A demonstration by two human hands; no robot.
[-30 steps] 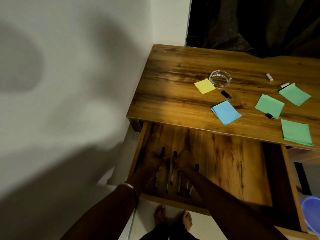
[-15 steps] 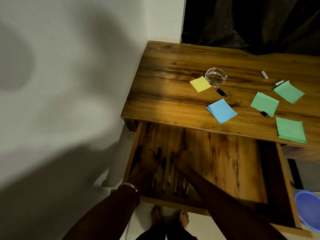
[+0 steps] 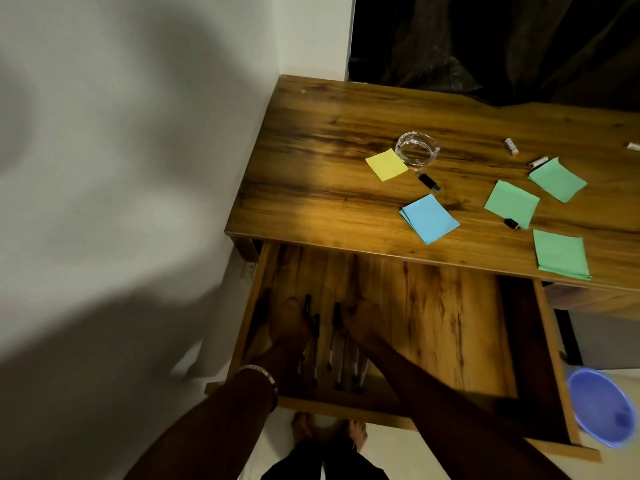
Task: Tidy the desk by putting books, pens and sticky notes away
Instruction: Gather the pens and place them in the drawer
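Inside the open drawer [image 3: 433, 327], as the head view is showing it, both hands are resting among the pens [image 3: 334, 344]. The left hand [image 3: 289, 323] and right hand [image 3: 360, 320] are flanking the row; whether either is pinching a pen cannot be told, as the lighting is dim. The pens are lying side by side at the drawer's left end, long axes running front to back, dark caps pointing toward the desk [image 3: 329, 174]. Likely fault: a withdrawing hand is dragging a pen askew, so it is rolling sideways. On the desk the yellow note [image 3: 386, 164], blue notes [image 3: 429, 218] and green notes [image 3: 559, 252] are lying near a glass ashtray [image 3: 417, 148], not yet put away.
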